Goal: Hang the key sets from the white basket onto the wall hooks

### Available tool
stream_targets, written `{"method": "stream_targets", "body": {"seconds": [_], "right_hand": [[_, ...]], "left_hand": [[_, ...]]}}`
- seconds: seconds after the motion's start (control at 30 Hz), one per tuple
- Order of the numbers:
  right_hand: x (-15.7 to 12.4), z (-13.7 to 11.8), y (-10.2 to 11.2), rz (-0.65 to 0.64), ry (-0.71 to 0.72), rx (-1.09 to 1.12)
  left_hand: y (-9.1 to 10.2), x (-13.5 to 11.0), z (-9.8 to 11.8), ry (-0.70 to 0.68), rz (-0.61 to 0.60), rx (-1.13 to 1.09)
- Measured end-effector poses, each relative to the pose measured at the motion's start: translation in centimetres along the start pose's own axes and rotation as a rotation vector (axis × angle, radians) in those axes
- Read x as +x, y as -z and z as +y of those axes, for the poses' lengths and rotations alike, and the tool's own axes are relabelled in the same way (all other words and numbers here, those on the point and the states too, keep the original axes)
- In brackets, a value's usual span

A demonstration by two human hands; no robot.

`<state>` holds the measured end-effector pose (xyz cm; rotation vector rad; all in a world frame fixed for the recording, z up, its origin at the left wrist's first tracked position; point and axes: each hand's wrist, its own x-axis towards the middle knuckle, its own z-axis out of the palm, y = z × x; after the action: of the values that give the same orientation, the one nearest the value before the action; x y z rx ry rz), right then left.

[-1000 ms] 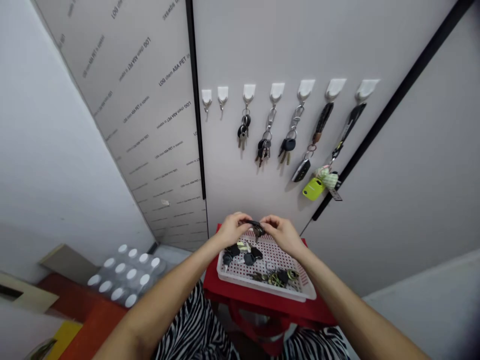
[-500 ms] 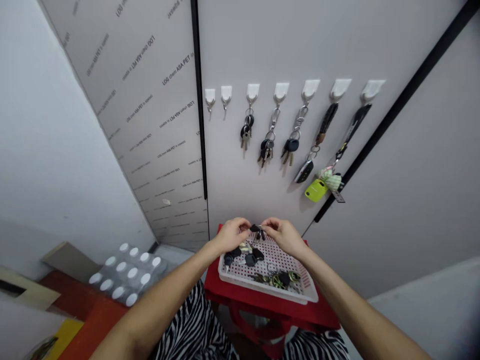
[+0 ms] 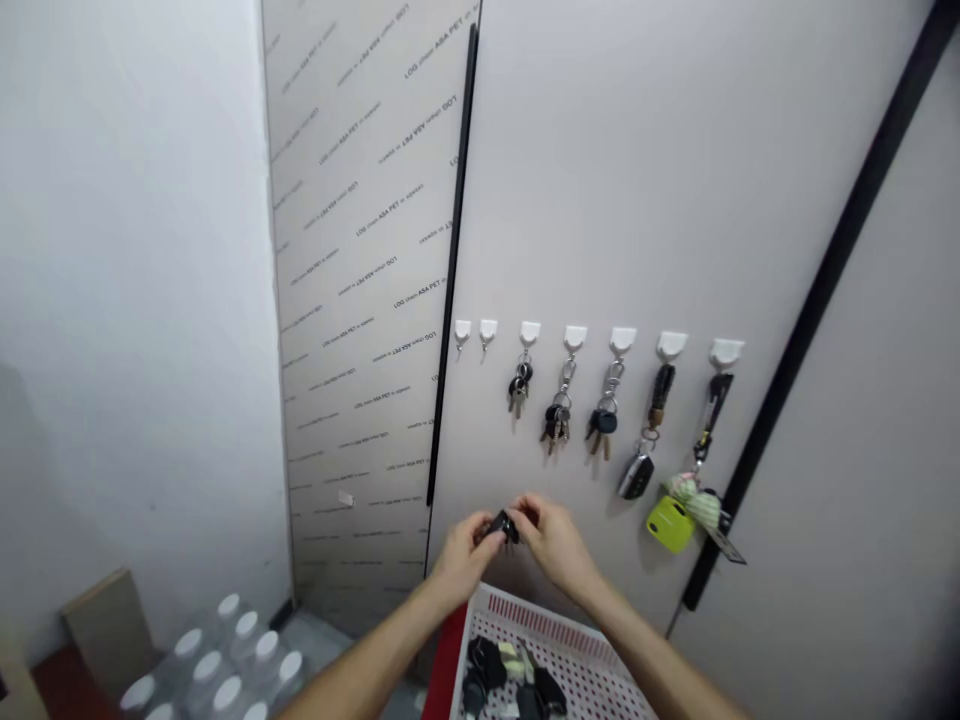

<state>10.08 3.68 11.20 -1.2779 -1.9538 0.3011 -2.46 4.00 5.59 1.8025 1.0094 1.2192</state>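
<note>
My left hand (image 3: 463,553) and my right hand (image 3: 553,540) meet in front of the wall, both pinched on a small black key bunch (image 3: 503,526) held above the white perforated tray (image 3: 559,632). The tray holds several more dark keys (image 3: 487,672) at the bottom edge. Higher on the wall runs a row of white hooks; the two leftmost hooks (image 3: 475,332) are bare. The others carry key bunches (image 3: 556,420), a black fob (image 3: 636,477) and a lime-green tag (image 3: 670,523).
A black vertical strip (image 3: 450,260) splits the wall panels, and a second black strip (image 3: 821,290) slants at the right. Capped bottles (image 3: 214,670) stand in a pack on the floor at lower left, next to a cardboard piece (image 3: 105,625). A red surface (image 3: 445,665) sits under the tray.
The view has tilted up, so the hooks sit lower in frame and most of the tray is cut off. Both hands have lifted the black key bunch off the tray toward the wall.
</note>
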Motion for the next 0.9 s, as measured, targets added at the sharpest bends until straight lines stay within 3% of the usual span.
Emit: {"method": "stream_targets", "body": {"seconds": [0.23, 0.37, 0.57, 0.7, 0.9], "right_hand": [[7.0, -3.2, 1.0, 0.113, -0.029, 0.083], [11.0, -5.6, 2.4, 0.174, 0.007, 0.036], [15.4, -8.5, 4.5, 0.335, 0.049, -0.152], [17.4, -9.2, 4.6, 0.405, 0.059, -0.316], [17.7, -9.0, 4.2, 0.335, 0.082, -0.403]], "left_hand": [[4.2, 5.3, 3.6, -0.132, 0.153, -0.008], [6.1, 8.8, 6.5, -0.065, 0.186, -0.117], [8.3, 13.5, 10.1, -0.053, 0.326, -0.057], [8.9, 15.8, 10.7, 0.014, 0.401, 0.044], [8.7, 16.5, 8.9, 0.076, 0.417, 0.134]]}}
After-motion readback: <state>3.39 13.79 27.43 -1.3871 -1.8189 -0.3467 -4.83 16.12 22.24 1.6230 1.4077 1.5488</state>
